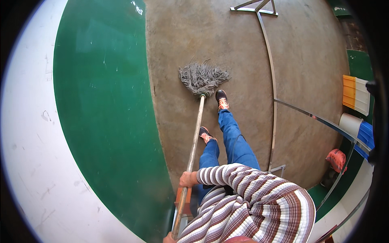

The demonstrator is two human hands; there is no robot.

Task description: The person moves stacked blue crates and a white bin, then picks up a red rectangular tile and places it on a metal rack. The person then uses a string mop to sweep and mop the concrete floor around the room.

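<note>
A long-handled mop (pixel 196 137) slants across the middle of the view, its grey string head (pixel 204 77) spread on the brown floor just beyond my shoes. My right hand (pixel 187 179), at the end of a striped sleeve, is wrapped round the wooden handle about two thirds of the way up. Close to the handle's top end, at the lower edge of the view, my left hand (pixel 169 238) is closed on the same handle; only part of it shows.
Along the left runs a green painted strip (pixel 105 101) beside a white wall (pixel 28 121). A metal frame (pixel 273 89) stretches over the floor on my right. Beyond it are a yellow-and-white panel (pixel 355 95), a blue bin (pixel 366 135) and a red bag (pixel 336 160). An orange object (pixel 186 202) is behind the handle.
</note>
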